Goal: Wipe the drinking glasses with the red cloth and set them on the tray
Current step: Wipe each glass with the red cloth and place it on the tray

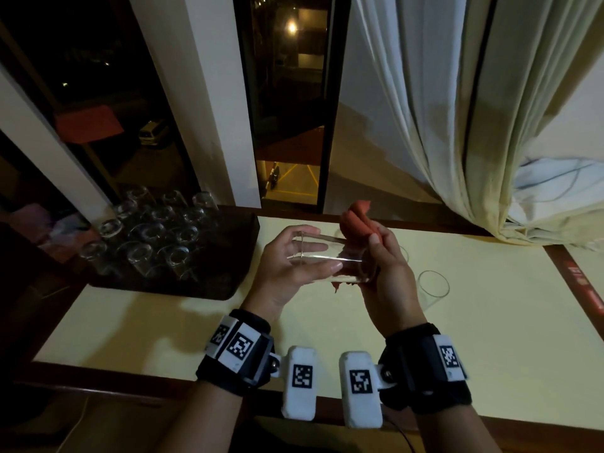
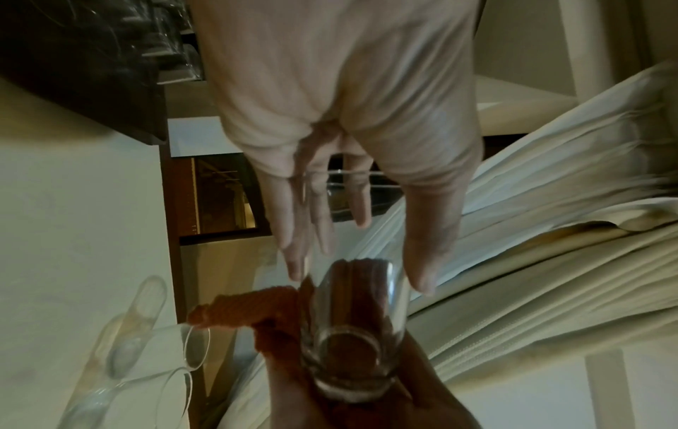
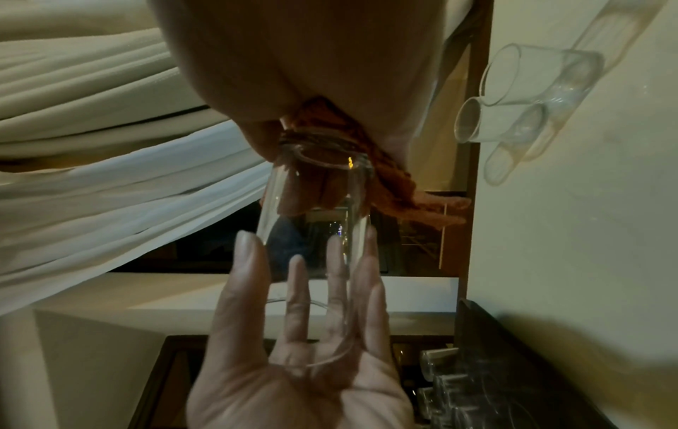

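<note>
Cream table (image 1: 163,328) under a window with a pale curtain (image 1: 457,109). Dark tray (image 1: 238,243) at the table's left, already crowded with upturned glasses (image 1: 143,237), about a dozen, exact count unclear. Two unwiped glasses (image 1: 434,286) stand on the table to the right of the hands, one mostly hidden behind the right hand. So most of the job looks done; the held one plus these two remain. Held glass (image 1: 330,259) lies sideways above the table, between both hands. Left hand (image 1: 287,269) cradles its rim end, fingers nearly straight along the wall, thumb opposite. Right hand (image 1: 389,276) wraps the red cloth (image 1: 356,220) round the base end, fingers curled, cloth bunched against the glass.
</note>
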A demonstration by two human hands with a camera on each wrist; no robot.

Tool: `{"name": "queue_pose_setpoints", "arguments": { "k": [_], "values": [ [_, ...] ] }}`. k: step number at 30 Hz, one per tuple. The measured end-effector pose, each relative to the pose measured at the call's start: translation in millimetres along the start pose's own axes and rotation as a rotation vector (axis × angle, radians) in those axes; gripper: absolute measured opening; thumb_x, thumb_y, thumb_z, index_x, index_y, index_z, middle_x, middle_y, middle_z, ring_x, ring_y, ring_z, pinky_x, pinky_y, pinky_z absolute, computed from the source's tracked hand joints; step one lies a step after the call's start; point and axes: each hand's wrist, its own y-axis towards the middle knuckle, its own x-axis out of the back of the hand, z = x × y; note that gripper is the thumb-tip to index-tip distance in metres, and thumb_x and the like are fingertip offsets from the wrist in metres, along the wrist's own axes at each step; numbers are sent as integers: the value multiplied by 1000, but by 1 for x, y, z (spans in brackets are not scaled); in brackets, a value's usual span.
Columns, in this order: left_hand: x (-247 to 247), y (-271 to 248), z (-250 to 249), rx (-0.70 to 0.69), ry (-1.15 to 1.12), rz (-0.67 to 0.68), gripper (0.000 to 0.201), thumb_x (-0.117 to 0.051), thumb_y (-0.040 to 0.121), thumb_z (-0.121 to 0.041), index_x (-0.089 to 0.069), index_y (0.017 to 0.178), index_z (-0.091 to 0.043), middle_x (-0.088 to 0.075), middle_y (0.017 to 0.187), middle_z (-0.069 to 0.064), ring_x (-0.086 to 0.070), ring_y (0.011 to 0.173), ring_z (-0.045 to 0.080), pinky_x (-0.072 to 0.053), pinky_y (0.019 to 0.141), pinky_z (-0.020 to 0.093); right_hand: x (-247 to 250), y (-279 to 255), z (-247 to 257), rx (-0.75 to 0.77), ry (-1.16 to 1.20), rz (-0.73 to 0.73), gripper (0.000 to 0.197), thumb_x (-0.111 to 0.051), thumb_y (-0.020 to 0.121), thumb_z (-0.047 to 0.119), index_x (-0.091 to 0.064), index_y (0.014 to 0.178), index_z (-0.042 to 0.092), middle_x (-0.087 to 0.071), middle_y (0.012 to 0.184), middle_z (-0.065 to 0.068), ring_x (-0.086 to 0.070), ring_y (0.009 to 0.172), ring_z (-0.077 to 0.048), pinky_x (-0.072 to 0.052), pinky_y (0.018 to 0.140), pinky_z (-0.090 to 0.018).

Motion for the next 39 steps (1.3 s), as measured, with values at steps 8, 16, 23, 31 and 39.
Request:
{"name": "queue_pose_setpoints", "arguments": {
  "k": [8,16,23,31,39],
  "values": [
    [-6,6,2,-82,23,-66,69,-92,43,-37,-65,106,-29,-73,108,5,-75,91,17,-62,77,36,0,2,1,0,-23,-33,17,-39,108,24,-51,118,19,-68,102,-10,-59,82,-29,-48,65,-40],
    [-5,12,1,-68,33,-43,72,-91,41,-38,-67,107,-23,-74,107,7,-74,94,21,-62,78,37,0,5,0,-6,-24,-40,12,-38,109,20,-49,111,16,-72,111,-8,-55,92,-33,-45,68,-40],
    [-7,18,2,-26,25,-77,71,-92,41,-41,-67,107,-29,-76,105,2,-74,95,18,-59,71,31,3,7,3,-44,6,-28,11,-40,108,21,-48,111,14,-68,117,-22,-55,90,-34,-45,72,-45],
    [-27,14,12,25,-261,-49,65,-87,56,-30,-63,115,-21,-73,115,11,-72,103,29,-58,75,35,19,17,2,-10,222,76,56,-66,88,34,-42,133,10,-65,111,-20,-63,89,-36,-49,70,-45],
    [-38,14,27,53,-22,-19,84,-84,41,-53,-61,119,-31,-60,125,-9,-65,110,12,-52,76,18,36,19,6,75,94,41,67,-93,62,26,-52,114,13,-70,94,-16,-71,79,-34,-53,60,-41]
  ]
}}
